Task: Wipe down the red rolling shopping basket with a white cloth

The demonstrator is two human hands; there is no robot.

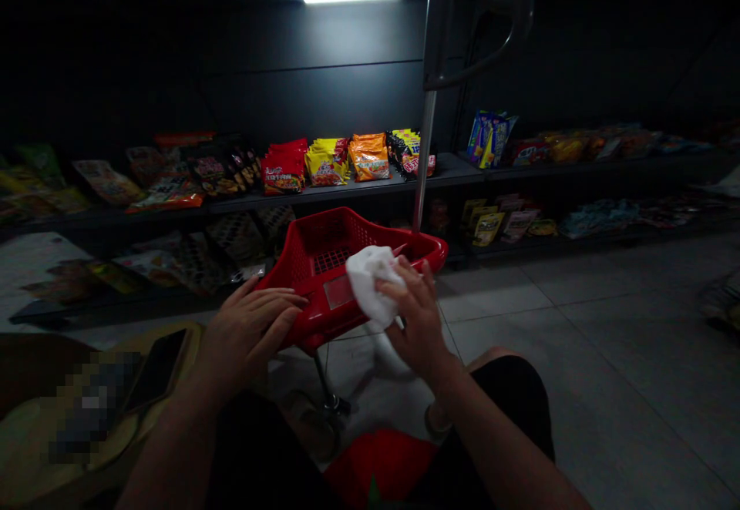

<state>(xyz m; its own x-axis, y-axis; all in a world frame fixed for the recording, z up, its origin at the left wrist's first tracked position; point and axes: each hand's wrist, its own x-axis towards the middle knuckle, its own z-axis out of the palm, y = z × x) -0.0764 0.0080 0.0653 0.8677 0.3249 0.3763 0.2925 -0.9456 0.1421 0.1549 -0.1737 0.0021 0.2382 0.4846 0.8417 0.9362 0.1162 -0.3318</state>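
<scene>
A red plastic shopping basket (297,252) with perforated sides stands in front of me, mounted on a metal pole (426,140) and a wheeled base. My left hand (251,329) lies on the basket's near left rim, fingers stretched out. In my right hand (413,313) is a white cloth (370,279), pressed against the near right rim beside a small rectangular label panel (340,292). The fingers curl over the cloth, and part of the rim beneath it is hidden.
Behind the basket runs a dark shelf (451,171) with several snack packets (283,171). A black phone (159,367) rests on a round wooden surface (188,340) at my left, near a blurred-out item. A grey handle loop (479,78) tops the pole. Tiled floor (578,348) extends to the right.
</scene>
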